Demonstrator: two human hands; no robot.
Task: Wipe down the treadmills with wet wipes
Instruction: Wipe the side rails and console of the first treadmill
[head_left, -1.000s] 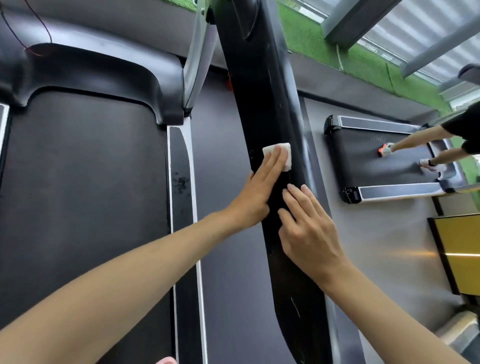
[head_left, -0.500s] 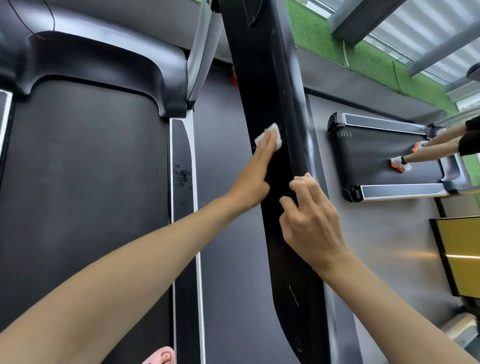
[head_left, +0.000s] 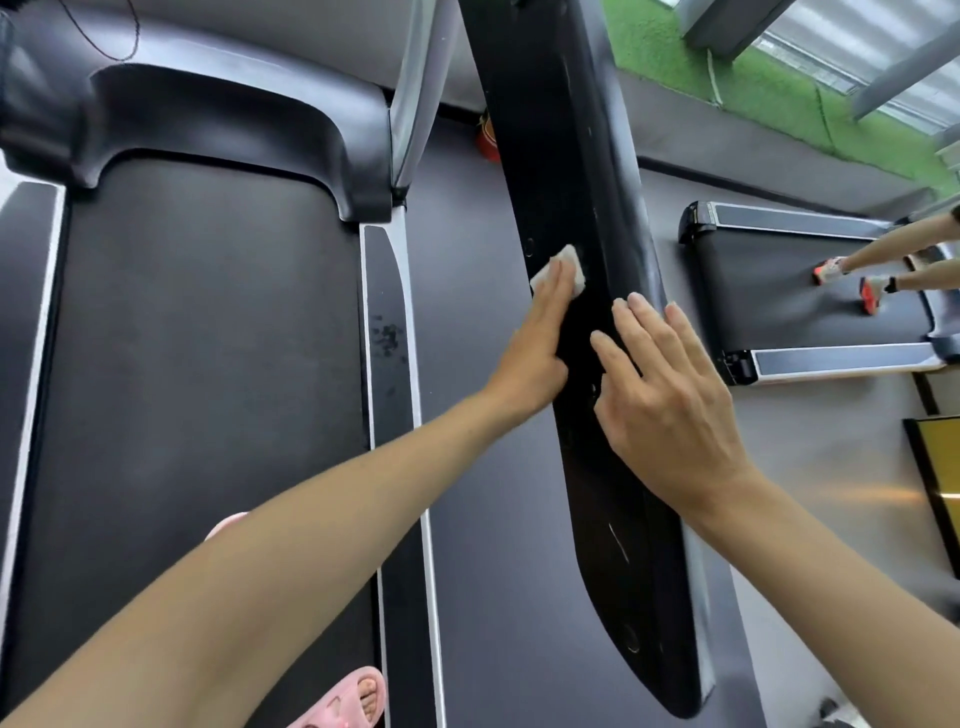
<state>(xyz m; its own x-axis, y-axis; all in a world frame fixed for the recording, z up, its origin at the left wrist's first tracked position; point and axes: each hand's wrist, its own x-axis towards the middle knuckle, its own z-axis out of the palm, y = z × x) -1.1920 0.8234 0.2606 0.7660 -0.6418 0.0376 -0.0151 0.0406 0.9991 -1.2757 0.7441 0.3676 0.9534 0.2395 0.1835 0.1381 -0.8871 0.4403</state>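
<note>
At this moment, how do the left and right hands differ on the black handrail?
The left hand presses a white wipe under its fingertips; the right hand holds nothing. The left hand's fingers lie together, the right hand's are spread. The left hand reaches farther up the handrail than the right hand. Both lie flat, fingers straight, on that rail.

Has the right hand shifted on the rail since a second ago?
Yes. The right hand has slid up the rail, away from the person; its fingertips now reach past the other treadmill's near corner.
</note>
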